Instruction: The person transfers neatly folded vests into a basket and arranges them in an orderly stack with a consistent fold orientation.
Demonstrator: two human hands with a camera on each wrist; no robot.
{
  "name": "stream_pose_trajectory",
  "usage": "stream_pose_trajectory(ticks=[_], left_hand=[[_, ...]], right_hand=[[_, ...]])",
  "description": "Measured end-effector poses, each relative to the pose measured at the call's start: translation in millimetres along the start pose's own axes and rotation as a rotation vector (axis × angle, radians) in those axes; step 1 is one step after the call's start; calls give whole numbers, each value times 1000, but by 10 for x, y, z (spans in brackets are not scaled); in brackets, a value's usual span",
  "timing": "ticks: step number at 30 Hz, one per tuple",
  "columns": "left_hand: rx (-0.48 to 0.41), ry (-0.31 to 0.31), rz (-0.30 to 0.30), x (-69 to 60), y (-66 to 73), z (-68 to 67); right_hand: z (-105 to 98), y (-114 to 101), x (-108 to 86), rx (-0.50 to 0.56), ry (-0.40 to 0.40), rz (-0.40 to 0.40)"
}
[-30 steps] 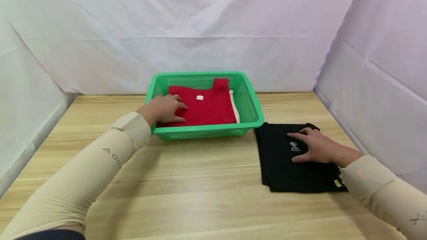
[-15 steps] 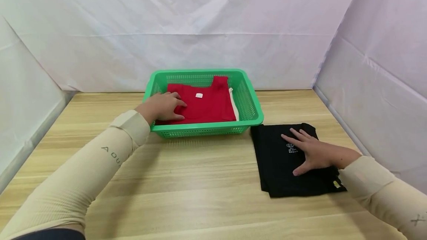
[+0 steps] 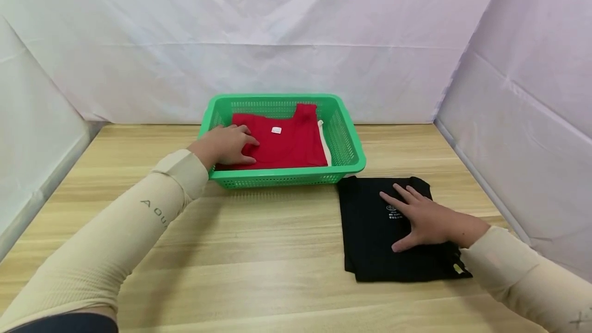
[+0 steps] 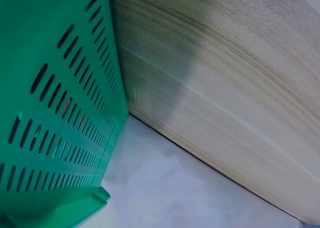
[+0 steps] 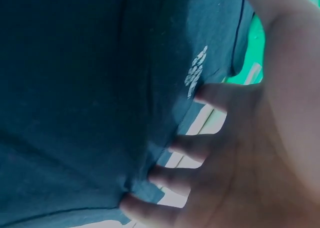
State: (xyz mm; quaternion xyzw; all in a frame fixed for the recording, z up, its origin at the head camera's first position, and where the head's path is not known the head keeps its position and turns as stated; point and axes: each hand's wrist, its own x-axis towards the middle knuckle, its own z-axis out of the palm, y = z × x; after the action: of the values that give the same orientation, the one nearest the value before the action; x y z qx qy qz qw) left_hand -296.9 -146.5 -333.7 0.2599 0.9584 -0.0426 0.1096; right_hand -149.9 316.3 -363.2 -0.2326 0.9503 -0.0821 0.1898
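Observation:
A green plastic basket (image 3: 282, 172) stands at the back of the table with a folded red garment (image 3: 293, 148) inside. My left hand (image 3: 224, 144) reaches over the basket's left side, and its relaxed fingers rest on the red cloth. In the left wrist view only the slotted basket wall (image 4: 50, 153) shows, not the hand. To the right, a folded black garment (image 3: 370, 251) with a small white print lies flat. Fingers spread, my right hand (image 3: 427, 222) rests on top of it; the right wrist view shows the fingertips (image 5: 160, 175) touching the dark cloth.
A cream-coloured edge of cloth (image 3: 325, 145) shows under the red garment. White sheeting (image 3: 277, 66) walls the back and both sides of the wooden table (image 3: 259, 251). The black garment's far left corner lies close to the basket's front right corner.
The black garment has slid left and towards me under my right hand, whose fingers have spread wider. My left hand has stayed on the red garment in the basket.

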Motion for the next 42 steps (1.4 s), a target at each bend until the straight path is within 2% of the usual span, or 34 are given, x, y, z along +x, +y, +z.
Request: stream_pose_trajectory(ticks=[4, 9, 15, 25, 42], left_hand=[[4, 2, 8, -9, 3, -19], [-5, -12, -10, -34, -21, -7], [-12, 3, -2, -33, -19, 4], [-4, 6, 3, -7, -1, 1], [8, 17, 19, 2, -10, 7]], right_hand=[[8, -95, 4, -57, -4, 11], [6, -238, 33, -126, -19, 6], [32, -364, 45, -177, -33, 6], [74, -579, 57, -194, -36, -23], [71, -873, 248, -217, -73, -11]])
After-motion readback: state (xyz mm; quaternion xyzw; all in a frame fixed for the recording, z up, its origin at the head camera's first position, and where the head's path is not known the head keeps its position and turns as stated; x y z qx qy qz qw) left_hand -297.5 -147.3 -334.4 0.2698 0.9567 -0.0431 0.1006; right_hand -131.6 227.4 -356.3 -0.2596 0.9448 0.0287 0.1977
